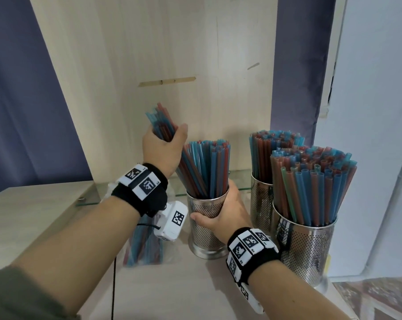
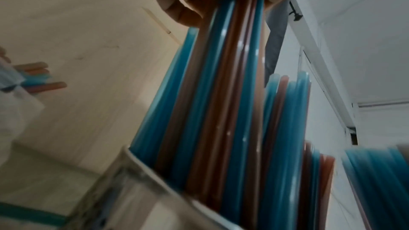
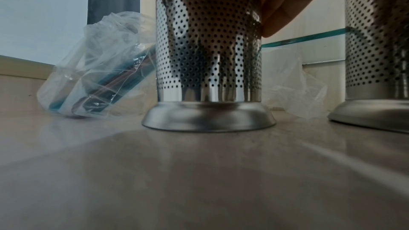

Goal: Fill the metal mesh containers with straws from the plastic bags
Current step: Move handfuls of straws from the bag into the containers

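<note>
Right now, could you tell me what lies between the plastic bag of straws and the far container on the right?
The container that the right hand holds stands between them, plainest in the right wrist view.

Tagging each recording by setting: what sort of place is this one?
Probably a café or drinks-shop service counter, though unconfirmed: three perforated steel cylinder containers packed with blue and red plastic straws, a clear plastic bag of more straws, on a pale wood-grain counter.

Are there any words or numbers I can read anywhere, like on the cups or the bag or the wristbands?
No readable words or numbers.
Left wristband: black-and-white square code patterns only; tiny marks beside them too small to read.
Right wristband: the same, codes only.
Cups and bag: no label visible.
</note>
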The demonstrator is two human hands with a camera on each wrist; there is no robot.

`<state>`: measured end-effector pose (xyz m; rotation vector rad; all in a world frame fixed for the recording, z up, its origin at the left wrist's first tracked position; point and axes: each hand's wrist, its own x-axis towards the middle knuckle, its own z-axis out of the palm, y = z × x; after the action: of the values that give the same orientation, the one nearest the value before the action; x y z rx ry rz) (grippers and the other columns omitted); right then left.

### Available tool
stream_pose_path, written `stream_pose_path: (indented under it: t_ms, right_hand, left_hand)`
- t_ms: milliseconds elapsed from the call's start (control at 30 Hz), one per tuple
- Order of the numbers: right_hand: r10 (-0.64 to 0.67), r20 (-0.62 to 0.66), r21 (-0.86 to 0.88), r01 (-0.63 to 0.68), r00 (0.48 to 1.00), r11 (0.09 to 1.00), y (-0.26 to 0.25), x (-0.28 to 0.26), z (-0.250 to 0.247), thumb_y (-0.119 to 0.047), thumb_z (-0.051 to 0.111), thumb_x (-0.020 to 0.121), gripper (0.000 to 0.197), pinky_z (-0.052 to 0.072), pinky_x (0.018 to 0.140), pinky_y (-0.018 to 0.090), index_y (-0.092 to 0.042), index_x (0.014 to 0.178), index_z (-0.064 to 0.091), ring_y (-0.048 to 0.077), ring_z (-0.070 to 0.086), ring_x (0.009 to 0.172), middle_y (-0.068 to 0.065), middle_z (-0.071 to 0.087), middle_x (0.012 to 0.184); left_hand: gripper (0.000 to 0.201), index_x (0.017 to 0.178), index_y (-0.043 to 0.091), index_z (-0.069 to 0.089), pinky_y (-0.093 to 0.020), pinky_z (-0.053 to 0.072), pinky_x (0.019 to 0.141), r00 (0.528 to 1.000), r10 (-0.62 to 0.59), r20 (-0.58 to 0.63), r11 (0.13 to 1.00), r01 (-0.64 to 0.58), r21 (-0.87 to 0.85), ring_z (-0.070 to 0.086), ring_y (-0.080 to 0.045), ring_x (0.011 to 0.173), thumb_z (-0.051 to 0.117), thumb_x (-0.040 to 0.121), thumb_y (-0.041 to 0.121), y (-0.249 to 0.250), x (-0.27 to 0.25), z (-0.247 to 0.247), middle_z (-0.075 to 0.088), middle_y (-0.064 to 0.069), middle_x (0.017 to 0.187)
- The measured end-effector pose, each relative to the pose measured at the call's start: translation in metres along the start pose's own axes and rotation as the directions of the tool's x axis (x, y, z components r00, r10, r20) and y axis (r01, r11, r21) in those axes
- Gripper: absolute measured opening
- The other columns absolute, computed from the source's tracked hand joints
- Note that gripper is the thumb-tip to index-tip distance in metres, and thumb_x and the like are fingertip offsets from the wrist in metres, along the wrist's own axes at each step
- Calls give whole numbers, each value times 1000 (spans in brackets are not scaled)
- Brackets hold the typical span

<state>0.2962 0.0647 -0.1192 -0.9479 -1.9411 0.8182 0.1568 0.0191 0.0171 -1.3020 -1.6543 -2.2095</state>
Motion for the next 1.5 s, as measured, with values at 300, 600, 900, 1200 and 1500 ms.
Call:
stream_pose_path:
  t_ms: [300,600,900,1200,1500]
  right_hand:
    - [5,-10,-15,-5,1000,1000,3,2,3,-58,88,52,123,42,107,31,-29,150,19,9,45,131,-10,45,142]
    - [2,-9,-41,-3,1000,999,3,2,3,-56,88,57,123,40,107,28,-26,152,16,11,42,134,-7,41,147]
    - [-17,-20,12,17,1000,1000,6,4,5,-55,90,51,120,42,108,31,-31,147,22,7,46,129,-14,47,139]
    - [-20,-8,12,20,1000,1000,6,3,3,-54,90,52,117,44,107,33,-31,145,24,7,49,125,-13,47,137]
    - [-35,-22,9,35,999,999,3,2,3,-50,92,53,114,40,107,26,-28,144,26,4,46,122,-15,46,132]
  left_hand:
    - [48,110,21,54,-13,48,83,980,-13,197,971,-35,236,52,-10,107,76,73,40,-34,-37,19,52,-3,117]
    - [76,130,29,36,-36,22,113,959,103,266,896,-205,395,15,-14,134,78,69,48,-38,-42,7,18,-3,149]
    - [119,149,12,16,-42,12,117,938,97,333,907,-221,358,13,-6,132,16,65,96,-48,-34,-28,22,-3,149]
    - [55,130,10,52,-32,40,95,921,-366,135,678,164,716,54,-25,114,58,90,47,-76,38,-87,57,-9,131]
    - [76,112,6,64,-31,50,76,816,-547,187,499,138,856,62,-24,82,72,69,68,-118,38,-88,64,-2,81]
